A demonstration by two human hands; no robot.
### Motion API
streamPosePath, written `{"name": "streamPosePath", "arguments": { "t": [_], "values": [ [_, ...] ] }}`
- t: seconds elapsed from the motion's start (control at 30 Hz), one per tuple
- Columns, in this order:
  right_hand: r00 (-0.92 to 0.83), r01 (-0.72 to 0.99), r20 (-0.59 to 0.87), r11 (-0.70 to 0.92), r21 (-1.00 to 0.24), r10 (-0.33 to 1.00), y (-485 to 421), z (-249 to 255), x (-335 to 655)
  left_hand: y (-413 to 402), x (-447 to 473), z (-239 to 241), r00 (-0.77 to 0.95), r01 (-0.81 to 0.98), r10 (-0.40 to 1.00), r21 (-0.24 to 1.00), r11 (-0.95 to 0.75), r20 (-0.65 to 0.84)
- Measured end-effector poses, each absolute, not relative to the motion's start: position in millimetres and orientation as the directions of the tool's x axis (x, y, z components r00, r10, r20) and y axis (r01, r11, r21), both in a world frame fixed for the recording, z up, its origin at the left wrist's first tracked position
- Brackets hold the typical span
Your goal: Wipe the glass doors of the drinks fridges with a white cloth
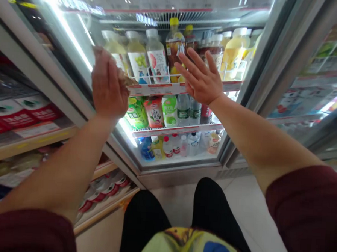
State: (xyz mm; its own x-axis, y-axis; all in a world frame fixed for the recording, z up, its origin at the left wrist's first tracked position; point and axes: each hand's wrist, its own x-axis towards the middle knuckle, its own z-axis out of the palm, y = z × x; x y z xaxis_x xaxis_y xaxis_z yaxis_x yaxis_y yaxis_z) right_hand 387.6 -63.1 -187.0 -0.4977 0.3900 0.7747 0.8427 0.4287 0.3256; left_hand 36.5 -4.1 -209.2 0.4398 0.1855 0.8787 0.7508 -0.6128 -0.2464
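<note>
My left hand [108, 83] is raised at the left side of a fridge's glass door [184, 155], with its fingers together over a crumpled brownish cloth [127, 80]. Most of the cloth is hidden under the palm, and the hand is a little blurred. To the right, my right hand [202, 75] is spread with its fingers apart and holds nothing. It lies flat against or just in front of the glass; I cannot tell which. Behind the glass, between the hands, stand a white-labelled tea bottle [157, 59] and a yellow-capped bottle [174, 43].
Lower fridge shelves hold pouches [155, 112], water bottles [183, 110] and small bottles [167, 144]. A metal door frame [260, 89] runs along the right side. On the left is a wooden-edged shelf [29, 145] with red-and-white packs [25, 111]. Tiled floor [178, 201] lies below.
</note>
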Motion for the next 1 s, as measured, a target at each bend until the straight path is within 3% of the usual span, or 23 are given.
{"name": "streamPosePath", "arguments": {
  "t": [0.1,0.27,0.4,0.5,0.7,0.9,1.0],
  "values": [
    [-0.506,0.835,0.777,0.438,0.332,0.375,-60.7,-187.3,388.2,-10.6,48.5,-229.9,0.475,0.743,0.198,-0.271,-0.612,0.857],
    [-0.495,0.855,0.776,0.379,0.354,0.392,-68.9,-186.6,384.6,-12.6,50.9,-261.3,0.717,0.585,0.304,-0.304,-0.752,0.627],
    [-0.477,0.873,0.760,0.336,0.353,0.441,-72.8,-184.9,383.0,-6.3,43.8,-216.0,0.563,0.687,0.264,-0.266,-0.676,0.783],
    [-0.479,0.870,0.770,0.346,0.351,0.423,-73.8,-184.8,383.2,-6.7,50.5,-213.5,0.436,0.747,0.175,-0.247,-0.617,0.883],
    [-0.470,0.868,0.785,0.374,0.328,0.403,-74.1,-186.5,383.9,-14.7,66.8,-259.8,0.693,0.595,0.265,-0.324,-0.735,0.671],
    [-0.470,0.879,0.767,0.314,0.360,0.436,-74.5,-185.4,384.5,-14.5,70.3,-195.5,0.458,0.734,0.241,-0.211,-0.646,0.856],
    [-0.470,0.879,0.759,0.316,0.358,0.451,-73.9,-185.3,384.2,-18.4,80.6,-220.8,0.457,0.711,0.227,-0.200,-0.674,0.860]
  ]
}}
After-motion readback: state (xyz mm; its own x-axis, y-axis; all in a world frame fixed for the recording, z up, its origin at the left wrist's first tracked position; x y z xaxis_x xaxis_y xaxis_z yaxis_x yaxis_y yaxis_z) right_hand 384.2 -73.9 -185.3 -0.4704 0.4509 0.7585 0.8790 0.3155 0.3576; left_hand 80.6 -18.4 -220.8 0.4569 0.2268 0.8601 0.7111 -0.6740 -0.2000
